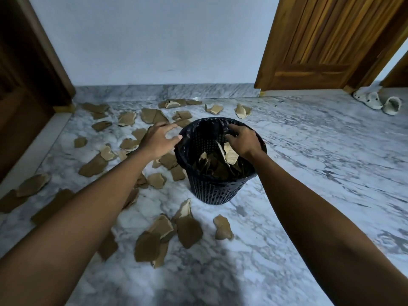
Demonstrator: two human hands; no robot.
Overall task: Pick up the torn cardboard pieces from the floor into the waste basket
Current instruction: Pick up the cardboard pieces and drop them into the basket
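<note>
Two bare forearms, entering from the lower left and lower right corners, converging toward frame centre.
Left hand [159, 140]: fingers spread and relaxed, palm down, holding nothing, just left of the basket rim; whether touching the rim, cannot tell.
Right hand [244, 139]: over the basket mouth, fingers curled downward; a pale cardboard piece [230, 155] directly beneath the palm; whether pinched or already released, cannot tell. Long axis of that piece near vertical in frame, lower end down into the basket.
Waste basket [215, 188]: one, black, perforated wall, dark liner at the rim, upright, centre of frame; several brown pieces inside, count unclear.
Torn cardboard pieces [189, 231]: brown, irregular, roughly thirty or more on the floor, exact count not possible; scattered mostly left of and below the basket, a row across upper centre along the wall; no common direction.
Marble floor [320, 164]: grey-white veined.
Wooden door [313, 40]: upper right.
Pale slippers [377, 102]: two, far right edge.
</note>
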